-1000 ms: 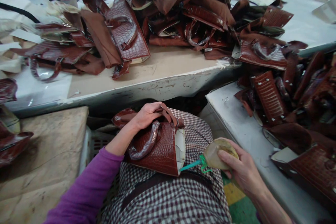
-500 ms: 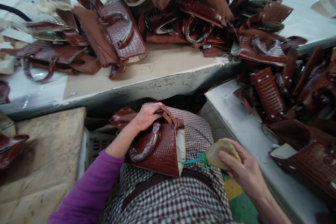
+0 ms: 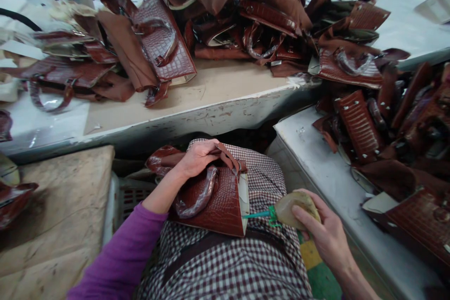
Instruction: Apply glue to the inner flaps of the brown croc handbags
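Observation:
On my checked apron lies a brown crocodile-pattern handbag (image 3: 225, 197), its looped handle wrapped in clear plastic. My left hand (image 3: 200, 155) grips the bag's upper edge, fingers curled around the brown lining there. A squeeze bottle (image 3: 297, 208), yellowish and soft-looking, sits in my right hand (image 3: 325, 225), with fingers and thumb closed round it. Its thin teal nozzle (image 3: 258, 214), tied with green string at the base, points left and reaches the pale side panel (image 3: 243, 197) of the bag. Whether anything comes out of the tip cannot be made out.
Brown handbags (image 3: 161, 42) are heaped along the worktable (image 3: 211, 82) ahead. More bag pieces (image 3: 358, 126) pile on a white surface (image 3: 309, 150) at right. A brown-covered board (image 3: 59, 206) stands at left beside a white plastic crate (image 3: 135, 194).
The bottle has shifted slightly left and down, its nozzle tip a little further left at the side panel. The bag has moved slightly; my left hand keeps its grip.

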Tool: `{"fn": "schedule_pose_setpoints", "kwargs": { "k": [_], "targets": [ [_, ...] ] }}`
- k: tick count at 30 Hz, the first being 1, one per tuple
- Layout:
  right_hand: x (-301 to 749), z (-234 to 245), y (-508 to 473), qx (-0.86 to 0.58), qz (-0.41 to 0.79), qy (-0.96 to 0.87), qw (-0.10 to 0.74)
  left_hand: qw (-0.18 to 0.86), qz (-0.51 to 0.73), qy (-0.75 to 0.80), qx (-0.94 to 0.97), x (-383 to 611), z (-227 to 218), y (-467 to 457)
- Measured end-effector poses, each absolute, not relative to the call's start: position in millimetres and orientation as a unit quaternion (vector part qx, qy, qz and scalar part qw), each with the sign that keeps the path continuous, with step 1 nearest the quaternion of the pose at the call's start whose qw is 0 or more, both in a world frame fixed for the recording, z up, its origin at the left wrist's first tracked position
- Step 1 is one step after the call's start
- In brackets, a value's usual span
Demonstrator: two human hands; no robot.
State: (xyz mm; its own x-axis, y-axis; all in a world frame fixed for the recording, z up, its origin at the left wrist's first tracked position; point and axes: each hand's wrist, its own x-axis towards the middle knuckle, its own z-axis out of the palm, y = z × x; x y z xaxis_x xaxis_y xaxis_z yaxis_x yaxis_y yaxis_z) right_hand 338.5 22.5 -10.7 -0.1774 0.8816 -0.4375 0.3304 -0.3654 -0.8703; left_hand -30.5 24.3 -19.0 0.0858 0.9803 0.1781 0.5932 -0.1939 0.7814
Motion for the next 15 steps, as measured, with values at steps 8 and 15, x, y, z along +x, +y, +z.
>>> {"fn": "schedule_pose_setpoints", "kwargs": {
  "k": [8, 15],
  "targets": [
    [341.2, -15.2, 22.4, -0.593, 0.578, -0.497, 0.259, 0.273, 0.354, 0.579, 0.681, -33.1, -15.8, 22.9],
    [332.7, -1.5, 27.7, -0.560, 0.668, -0.433, 0.229, 0.287, 0.349, 0.576, 0.682, -29.3, -18.8, 23.1]
  ]
}}
